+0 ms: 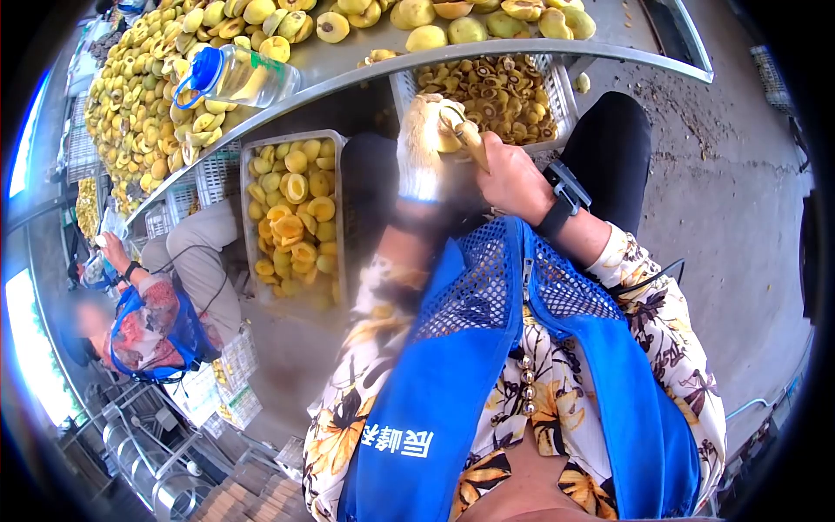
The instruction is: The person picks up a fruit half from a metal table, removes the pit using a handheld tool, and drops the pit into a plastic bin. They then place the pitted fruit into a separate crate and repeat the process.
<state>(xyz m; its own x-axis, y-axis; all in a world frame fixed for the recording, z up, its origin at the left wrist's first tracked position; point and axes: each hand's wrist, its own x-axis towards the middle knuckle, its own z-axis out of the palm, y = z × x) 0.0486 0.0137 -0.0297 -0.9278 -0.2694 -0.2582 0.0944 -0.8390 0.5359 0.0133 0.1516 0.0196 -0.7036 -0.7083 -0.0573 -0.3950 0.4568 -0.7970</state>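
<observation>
My left hand, in a whitish knitted glove, is closed around a yellow peach half in front of my knees. Beside it, my bare right hand grips a slim tan-handled tool; its tip meets the fruit and its working end is hidden. Just beyond both hands, a white crate holds many brownish-yellow pit pieces and scraps. To the left of my knee, a pale crate is filled with yellow peach halves.
A metal-edged table curves across the front, heaped with yellow peaches. On it lies a clear bottle with a blue cap. A co-worker in a blue vest sits at left, near stacked crates. Dark debris litters the floor at right.
</observation>
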